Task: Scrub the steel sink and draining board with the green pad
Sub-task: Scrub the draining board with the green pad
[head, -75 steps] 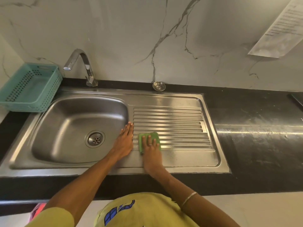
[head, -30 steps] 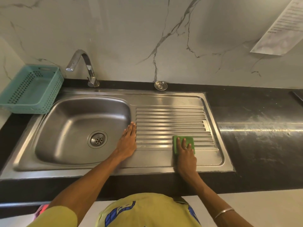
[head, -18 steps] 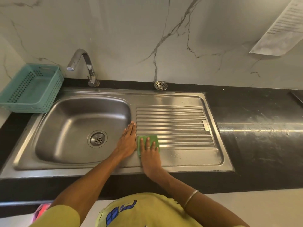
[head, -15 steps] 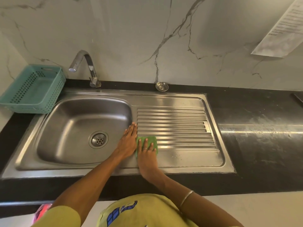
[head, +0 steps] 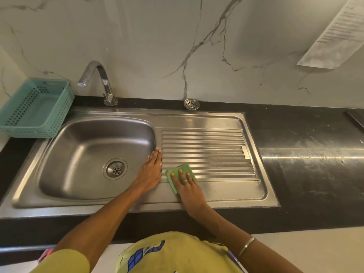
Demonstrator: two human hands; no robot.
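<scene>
1. Green pad [head: 179,175] lies flat on the draining board [head: 206,152], at the near left corner of the ribs, partly on the smooth strip in front of them.
2. Right hand [head: 188,186] presses on the pad with its fingers [head: 180,175] straight and spread; it pins the pad from above and does not wrap around it.
3. Left hand [head: 150,170] lies flat and open on the steel ridge between the sink bowl [head: 88,154] and the ribs, holding nothing, just beside the pad.
4. Teal basket [head: 35,109] stands on the black counter [head: 307,170] left of the tap [head: 102,83].
</scene>
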